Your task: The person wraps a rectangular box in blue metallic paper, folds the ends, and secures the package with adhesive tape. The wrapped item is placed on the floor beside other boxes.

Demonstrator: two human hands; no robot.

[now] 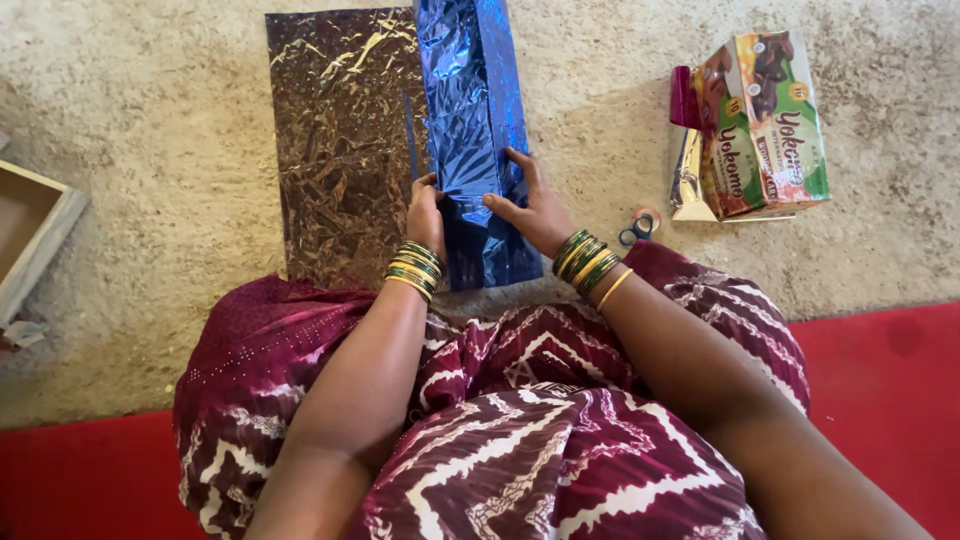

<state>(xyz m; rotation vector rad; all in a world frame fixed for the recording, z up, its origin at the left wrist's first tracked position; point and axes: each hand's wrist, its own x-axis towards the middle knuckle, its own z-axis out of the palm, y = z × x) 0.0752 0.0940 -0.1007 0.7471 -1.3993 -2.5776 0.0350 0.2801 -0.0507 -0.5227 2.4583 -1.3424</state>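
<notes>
Scissors (636, 228) right of the blue foil sheet (478, 120) are half hidden behind my right wrist. I see my left hand (425, 215) pinching the blue foil's left edge, my right hand (535, 210) pressing flat, no closed grip. Blue foil lies on beige carpet (150, 130), overlapping brown foil (345, 140); its top is cut off. Further right stand boxes (760, 125); far left, a wooden tray (35, 235), cropped.

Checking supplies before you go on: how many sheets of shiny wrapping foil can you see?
2. A brown-gold sheet lies flat on the carpet; a blue sheet, folded, lies partly over its right edge, under both hands. More may be hidden beneath.
</notes>
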